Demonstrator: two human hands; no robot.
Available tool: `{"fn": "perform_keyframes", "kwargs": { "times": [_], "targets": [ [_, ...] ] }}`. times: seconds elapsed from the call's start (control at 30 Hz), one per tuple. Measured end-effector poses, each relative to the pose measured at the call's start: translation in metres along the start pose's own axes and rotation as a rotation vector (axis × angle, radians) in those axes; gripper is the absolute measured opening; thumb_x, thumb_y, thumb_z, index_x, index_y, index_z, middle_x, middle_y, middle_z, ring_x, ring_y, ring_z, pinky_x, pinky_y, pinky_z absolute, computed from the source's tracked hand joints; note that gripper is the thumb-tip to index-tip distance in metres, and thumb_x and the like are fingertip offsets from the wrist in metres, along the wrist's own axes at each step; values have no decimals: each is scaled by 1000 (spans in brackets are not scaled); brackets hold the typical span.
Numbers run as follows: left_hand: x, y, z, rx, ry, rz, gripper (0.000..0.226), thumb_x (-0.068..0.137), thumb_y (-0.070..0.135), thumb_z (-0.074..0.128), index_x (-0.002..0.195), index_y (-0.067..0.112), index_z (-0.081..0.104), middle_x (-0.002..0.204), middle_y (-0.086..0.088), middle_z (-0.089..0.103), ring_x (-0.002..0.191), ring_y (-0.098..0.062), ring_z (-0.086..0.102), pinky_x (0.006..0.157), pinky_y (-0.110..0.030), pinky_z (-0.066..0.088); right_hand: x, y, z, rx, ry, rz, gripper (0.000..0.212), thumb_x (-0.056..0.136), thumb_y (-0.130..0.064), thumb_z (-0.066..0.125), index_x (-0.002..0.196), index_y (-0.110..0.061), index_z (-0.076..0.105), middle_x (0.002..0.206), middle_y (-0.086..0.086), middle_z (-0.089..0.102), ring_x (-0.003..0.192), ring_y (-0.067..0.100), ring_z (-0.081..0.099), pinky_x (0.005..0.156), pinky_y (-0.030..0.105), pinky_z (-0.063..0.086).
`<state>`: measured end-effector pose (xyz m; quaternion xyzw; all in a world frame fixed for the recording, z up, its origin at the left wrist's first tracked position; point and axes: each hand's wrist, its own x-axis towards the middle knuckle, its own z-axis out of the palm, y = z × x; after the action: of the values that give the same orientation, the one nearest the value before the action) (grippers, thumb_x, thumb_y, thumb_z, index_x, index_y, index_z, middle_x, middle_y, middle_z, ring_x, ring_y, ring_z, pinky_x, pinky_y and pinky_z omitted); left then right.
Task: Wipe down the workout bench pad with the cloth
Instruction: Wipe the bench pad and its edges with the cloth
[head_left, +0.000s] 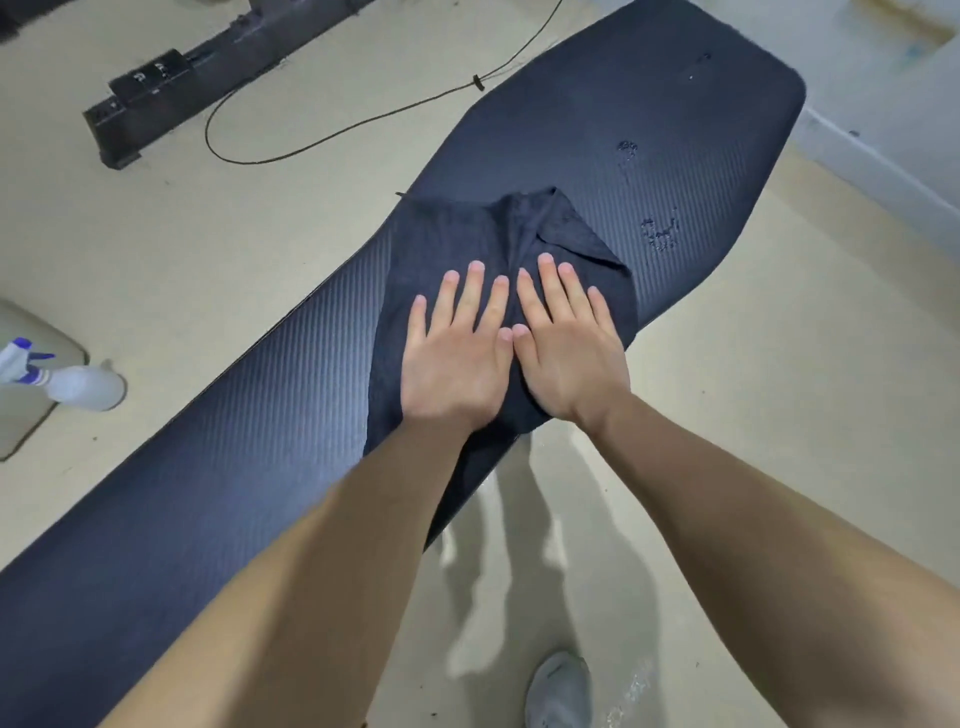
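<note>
Your left hand (457, 358) and right hand (569, 353): both flat, fingers spread, palms pressing down on dark navy rumpled cloth (467, 244), thumbs touching, nothing gripped. Cloth lies across middle of long dark ribbed bench pad (234, 415), near edge draping over pad side. Wet droplet patches (660, 234) on pad beyond cloth. White spray bottle with blue trigger (67, 382) on floor left of pad. Grey shoe (558, 691) below.

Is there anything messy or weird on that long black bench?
Yes. Beyond the cloth, the bench pad has wet blotches not wiped yet. The cloth is bunched under both flat hands and hangs over the near edge. A spray bottle lies tipped over on the floor.
</note>
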<state>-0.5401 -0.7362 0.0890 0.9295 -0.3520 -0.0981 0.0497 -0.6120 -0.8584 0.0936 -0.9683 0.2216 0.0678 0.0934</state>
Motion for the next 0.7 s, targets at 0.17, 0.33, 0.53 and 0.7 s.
{"fn": "perform_keyframes", "kwargs": {
  "times": [0.17, 0.33, 0.53, 0.7],
  "targets": [
    [-91, -62, 1, -1, -47, -47, 59, 103, 45, 3, 159, 31, -7, 167, 6, -17, 154, -18, -13, 125, -46, 0, -66, -86, 21, -6, -12, 13, 62, 103, -45, 15, 161, -24, 7, 169, 4, -4, 156, 23, -4, 125, 45, 5],
    [-179, -153, -3, -15, -53, -190, 58, 103, 43, 4, 159, 32, -9, 167, 8, -19, 154, -16, -14, 125, -45, 1, -106, -195, 43, 8, -79, -123, 62, 105, -44, 14, 161, -23, 0, 168, 4, -13, 155, 23, -12, 125, 46, 0],
    [-234, -211, -2, -91, 7, -475, 56, 105, 43, 8, 159, 34, -5, 168, 8, -14, 155, -16, -11, 125, -47, 1, -117, -281, 60, 43, -99, -279, 61, 104, -43, 16, 161, -23, 2, 169, 4, -11, 155, 21, -12, 125, 44, -5],
    [-221, -198, 3, -74, 28, -595, 59, 105, 44, 15, 160, 28, -1, 169, 1, -8, 155, -23, -5, 123, -53, 5, -101, -266, 56, 23, -120, -417, 59, 106, -41, 19, 161, -27, 5, 169, 0, -7, 155, 18, -10, 125, 43, -3]
  ]
}}
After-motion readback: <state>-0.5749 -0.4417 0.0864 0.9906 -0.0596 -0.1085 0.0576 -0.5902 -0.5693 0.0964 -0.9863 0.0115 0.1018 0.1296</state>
